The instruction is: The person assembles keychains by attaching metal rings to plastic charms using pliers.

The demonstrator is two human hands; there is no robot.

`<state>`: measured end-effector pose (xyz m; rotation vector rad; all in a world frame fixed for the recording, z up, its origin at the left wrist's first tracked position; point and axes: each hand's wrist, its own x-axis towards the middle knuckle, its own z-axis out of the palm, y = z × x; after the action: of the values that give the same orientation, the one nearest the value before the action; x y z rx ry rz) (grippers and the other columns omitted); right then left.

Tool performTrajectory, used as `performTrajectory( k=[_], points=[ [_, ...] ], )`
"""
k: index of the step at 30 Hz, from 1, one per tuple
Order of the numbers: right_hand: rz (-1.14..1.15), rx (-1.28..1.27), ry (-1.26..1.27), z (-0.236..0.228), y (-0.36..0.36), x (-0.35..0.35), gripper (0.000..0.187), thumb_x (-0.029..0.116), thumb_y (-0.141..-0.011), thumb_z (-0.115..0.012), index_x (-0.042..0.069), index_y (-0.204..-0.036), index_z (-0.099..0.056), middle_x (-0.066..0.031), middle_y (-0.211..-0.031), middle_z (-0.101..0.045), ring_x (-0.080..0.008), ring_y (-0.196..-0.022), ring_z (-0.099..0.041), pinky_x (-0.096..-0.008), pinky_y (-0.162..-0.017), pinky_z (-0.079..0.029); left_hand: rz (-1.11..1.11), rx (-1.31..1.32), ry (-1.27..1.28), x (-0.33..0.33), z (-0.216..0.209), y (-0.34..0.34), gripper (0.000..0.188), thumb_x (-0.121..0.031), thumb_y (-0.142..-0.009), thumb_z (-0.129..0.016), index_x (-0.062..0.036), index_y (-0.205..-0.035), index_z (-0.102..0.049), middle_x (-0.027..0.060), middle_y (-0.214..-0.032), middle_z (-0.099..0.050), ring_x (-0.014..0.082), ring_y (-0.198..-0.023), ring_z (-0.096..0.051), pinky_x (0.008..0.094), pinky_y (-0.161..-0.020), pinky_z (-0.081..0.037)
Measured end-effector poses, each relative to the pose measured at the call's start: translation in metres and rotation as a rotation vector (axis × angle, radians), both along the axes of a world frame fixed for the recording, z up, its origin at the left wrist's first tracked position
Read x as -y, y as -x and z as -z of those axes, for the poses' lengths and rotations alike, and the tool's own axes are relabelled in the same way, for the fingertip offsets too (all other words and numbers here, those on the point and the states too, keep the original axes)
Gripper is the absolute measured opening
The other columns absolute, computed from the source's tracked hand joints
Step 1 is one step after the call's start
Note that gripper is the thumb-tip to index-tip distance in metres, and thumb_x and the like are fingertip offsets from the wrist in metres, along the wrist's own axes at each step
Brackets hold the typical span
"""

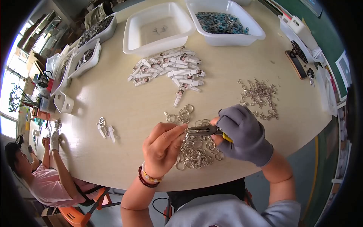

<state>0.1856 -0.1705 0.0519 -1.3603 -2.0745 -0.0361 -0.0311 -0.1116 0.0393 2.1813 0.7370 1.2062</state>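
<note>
My right hand (242,132), in a grey fingerless glove, is closed round a pair of pliers (204,130) with dark jaws and a yellow handle. The jaws point left and meet the fingertips of my left hand (163,145). Bare and wearing bracelets, that hand pinches something small and metallic at the plier tips, too small to name. Beneath both hands lies a heap of metal key rings (196,155). Small metal clasps or links (259,94) are scattered to the right. Beyond my hands, white strips with printed figures (170,66) form a pile.
A few assembled keychains (107,130) lie at left. A white tub (130,38) holding a few small pieces and another with blue-and-dark parts (223,22) stand at the far side. A phone (295,64) and keys (311,75) lie at right. A co-worker (49,181) sits at left.
</note>
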Motion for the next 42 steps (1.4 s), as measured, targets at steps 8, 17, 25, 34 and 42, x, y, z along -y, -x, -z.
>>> performTrajectory(
  k=[8, 17, 25, 34, 42],
  points=[
    [0.016, -0.124, 0.033, -0.005, -0.011, -0.004, 0.021, 0.01, -0.072, -0.067, 0.004, -0.09, -0.059, -0.0094, -0.088, -0.055, -0.0283, -0.078, -0.055, -0.0381, -0.072, -0.046, 0.124, 0.164, 0.306, -0.003, 0.0, 0.006, 0.017, 0.001, -0.087, -0.062, 0.003, -0.104, -0.066, 0.0079, -0.087, -0.061, 0.0095, -0.067, -0.052, 0.0212, -0.058, -0.042],
    [0.339, -0.278, 0.091, -0.003, -0.038, -0.005, 0.018, 0.006, -0.078, -0.066, -0.001, -0.093, -0.058, -0.0151, -0.088, -0.061, -0.0335, -0.078, -0.061, -0.0368, -0.07, -0.05, 0.349, 0.485, 0.836, -0.002, 0.002, 0.012, 0.02, -0.012, -0.095, -0.055, 0.0022, -0.108, -0.062, 0.003, -0.084, -0.06, 0.004, -0.061, -0.044, 0.0194, -0.053, -0.035],
    [0.384, -0.262, 0.152, -0.008, -0.053, -0.005, 0.016, 0.006, -0.08, -0.064, 0.001, -0.092, -0.056, -0.0132, -0.087, -0.059, -0.0327, -0.081, -0.06, -0.0386, -0.07, -0.048, 0.504, 0.636, 1.066, -0.005, 0.002, 0.014, 0.02, -0.013, -0.097, -0.052, 0.0006, -0.11, -0.059, 0.0021, -0.084, -0.06, 0.0035, -0.058, -0.04, 0.0189, -0.051, -0.033],
    [0.451, -0.102, 0.304, 0.012, -0.079, -0.005, 0.015, 0.008, -0.079, -0.064, 0.004, -0.089, -0.055, -0.0142, -0.085, -0.059, -0.0343, -0.081, -0.058, -0.0441, -0.071, -0.046, -0.511, -0.476, -0.023, -0.035, -0.017, 0.096, 0.024, 0.006, -0.084, -0.06, -0.0029, -0.104, -0.068, 0.0081, -0.086, -0.059, 0.0152, -0.072, -0.057, 0.0239, -0.06, -0.044],
    [0.394, 0.126, 0.368, 0.035, -0.082, -0.019, 0.014, 0.013, -0.078, -0.066, 0.006, -0.086, -0.056, -0.0113, -0.087, -0.06, -0.0309, -0.079, -0.062, -0.0432, -0.07, -0.051, -0.633, -0.931, -0.154, -0.036, 0.002, 0.145, 0.05, -0.012, -0.083, -0.066, -0.0059, -0.13, -0.05, 0.0136, -0.12, -0.055, 0.0305, -0.104, -0.056, 0.0405, -0.088, -0.044]
  ],
)
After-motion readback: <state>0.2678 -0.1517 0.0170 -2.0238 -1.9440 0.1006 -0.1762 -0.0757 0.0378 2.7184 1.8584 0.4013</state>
